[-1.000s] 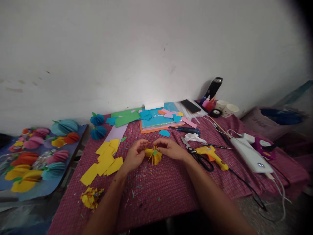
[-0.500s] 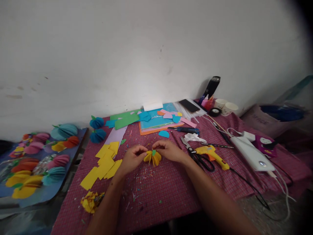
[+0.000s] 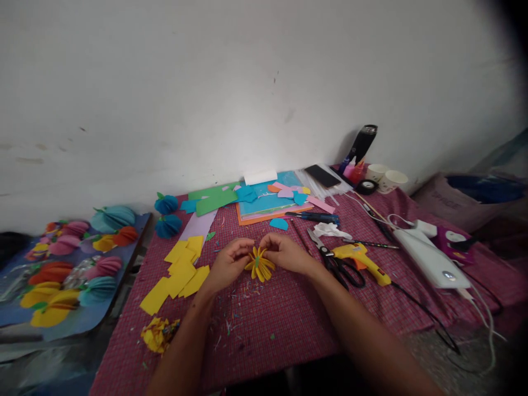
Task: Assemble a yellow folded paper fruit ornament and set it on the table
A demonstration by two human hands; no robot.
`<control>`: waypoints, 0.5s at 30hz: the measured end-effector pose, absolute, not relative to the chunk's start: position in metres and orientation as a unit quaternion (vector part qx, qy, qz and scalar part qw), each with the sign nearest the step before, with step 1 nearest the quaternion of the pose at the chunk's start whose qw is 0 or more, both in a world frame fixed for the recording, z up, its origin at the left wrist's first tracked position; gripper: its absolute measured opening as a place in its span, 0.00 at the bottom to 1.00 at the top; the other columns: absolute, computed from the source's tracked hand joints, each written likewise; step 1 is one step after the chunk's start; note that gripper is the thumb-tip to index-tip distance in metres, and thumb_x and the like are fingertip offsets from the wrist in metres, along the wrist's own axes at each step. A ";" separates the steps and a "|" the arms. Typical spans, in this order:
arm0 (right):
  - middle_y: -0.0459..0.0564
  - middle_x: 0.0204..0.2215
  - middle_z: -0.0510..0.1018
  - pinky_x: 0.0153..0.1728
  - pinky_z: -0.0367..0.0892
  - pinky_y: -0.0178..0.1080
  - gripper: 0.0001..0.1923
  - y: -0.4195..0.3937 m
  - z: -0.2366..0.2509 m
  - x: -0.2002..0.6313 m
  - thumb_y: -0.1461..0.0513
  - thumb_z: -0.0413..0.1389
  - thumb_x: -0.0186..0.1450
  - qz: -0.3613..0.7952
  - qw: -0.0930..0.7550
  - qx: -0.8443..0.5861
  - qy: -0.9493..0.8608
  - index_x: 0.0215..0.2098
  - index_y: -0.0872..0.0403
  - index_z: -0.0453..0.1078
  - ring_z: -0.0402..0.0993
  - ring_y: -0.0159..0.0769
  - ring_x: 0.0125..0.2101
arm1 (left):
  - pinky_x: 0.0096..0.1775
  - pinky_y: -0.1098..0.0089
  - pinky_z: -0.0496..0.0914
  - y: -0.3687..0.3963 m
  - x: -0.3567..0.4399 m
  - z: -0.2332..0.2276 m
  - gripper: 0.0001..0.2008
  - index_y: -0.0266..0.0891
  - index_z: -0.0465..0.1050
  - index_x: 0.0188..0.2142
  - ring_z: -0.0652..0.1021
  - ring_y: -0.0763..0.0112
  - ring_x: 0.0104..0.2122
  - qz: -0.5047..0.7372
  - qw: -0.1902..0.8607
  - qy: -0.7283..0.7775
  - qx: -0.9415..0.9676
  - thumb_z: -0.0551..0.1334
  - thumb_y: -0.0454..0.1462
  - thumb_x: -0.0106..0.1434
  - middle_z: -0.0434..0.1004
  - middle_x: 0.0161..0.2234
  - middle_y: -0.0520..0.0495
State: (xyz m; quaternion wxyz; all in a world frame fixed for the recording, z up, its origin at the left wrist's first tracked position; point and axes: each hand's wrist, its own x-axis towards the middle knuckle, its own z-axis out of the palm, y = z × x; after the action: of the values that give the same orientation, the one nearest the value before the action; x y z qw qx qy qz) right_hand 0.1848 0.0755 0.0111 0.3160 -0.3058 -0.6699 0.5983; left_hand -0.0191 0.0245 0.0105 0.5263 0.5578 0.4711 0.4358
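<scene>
Head view showed a yellow paper puff [image 3: 260,268] left of the glue gun [image 3: 362,257]. The left hand [image 3: 231,265] and right hand [image 3: 285,254] pinched its sides. Scissors [image 3: 328,255] lay just left of the glue gun, yellow papers [image 3: 180,276] much farther left.

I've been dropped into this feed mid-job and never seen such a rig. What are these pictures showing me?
There is no machine: these are a person's bare left hand and right hand. One camera, worn on the head, takes every picture, looking forward and down. The hands together hold a yellow fanned-paper ornament with a green centre. On the red checked cloth lie, to the left, overlapping yellow paper rectangles; to the right, black-handled metal scissors and a yellow plastic glue gun. Coloured paper sheets lie beyond the hands.
</scene>
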 end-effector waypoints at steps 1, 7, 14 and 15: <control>0.43 0.29 0.74 0.29 0.66 0.32 0.05 0.075 0.012 0.185 0.64 0.58 0.60 0.603 0.319 -0.294 -0.669 0.36 0.53 0.68 0.70 0.30 0.28 | 0.43 0.66 0.73 0.024 -0.019 0.011 0.18 0.40 0.71 0.50 0.80 0.65 0.43 0.436 0.530 0.468 0.557 0.64 0.34 0.58 0.79 0.44 0.43; 0.45 0.32 0.75 0.30 0.71 0.35 0.09 0.076 0.013 0.187 0.59 0.54 0.65 0.640 0.296 -0.294 -0.645 0.43 0.52 0.69 0.74 0.31 0.28 | 0.45 0.65 0.73 0.023 -0.018 0.008 0.18 0.39 0.71 0.50 0.80 0.65 0.44 0.429 0.529 0.464 0.566 0.62 0.32 0.58 0.79 0.46 0.42; 0.43 0.27 0.74 0.28 0.65 0.32 0.05 0.076 0.014 0.188 0.61 0.57 0.62 0.630 0.271 -0.271 -0.676 0.35 0.54 0.72 0.70 0.29 0.26 | 0.46 0.64 0.74 0.022 -0.014 0.007 0.17 0.40 0.71 0.49 0.80 0.65 0.45 0.426 0.527 0.460 0.574 0.62 0.32 0.59 0.79 0.46 0.42; 0.43 0.27 0.74 0.27 0.64 0.32 0.05 0.076 0.014 0.189 0.61 0.57 0.61 0.626 0.273 -0.275 -0.677 0.35 0.54 0.71 0.69 0.29 0.25 | 0.46 0.64 0.74 0.022 -0.014 0.007 0.17 0.40 0.71 0.49 0.80 0.65 0.45 0.425 0.526 0.460 0.575 0.62 0.32 0.59 0.79 0.46 0.42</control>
State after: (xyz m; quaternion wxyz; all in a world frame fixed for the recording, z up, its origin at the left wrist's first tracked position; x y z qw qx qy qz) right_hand 0.1888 0.0765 0.0136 0.2733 -0.2748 -0.6766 0.6261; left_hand -0.0139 0.0224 0.0068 0.5265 0.5750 0.4601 0.4248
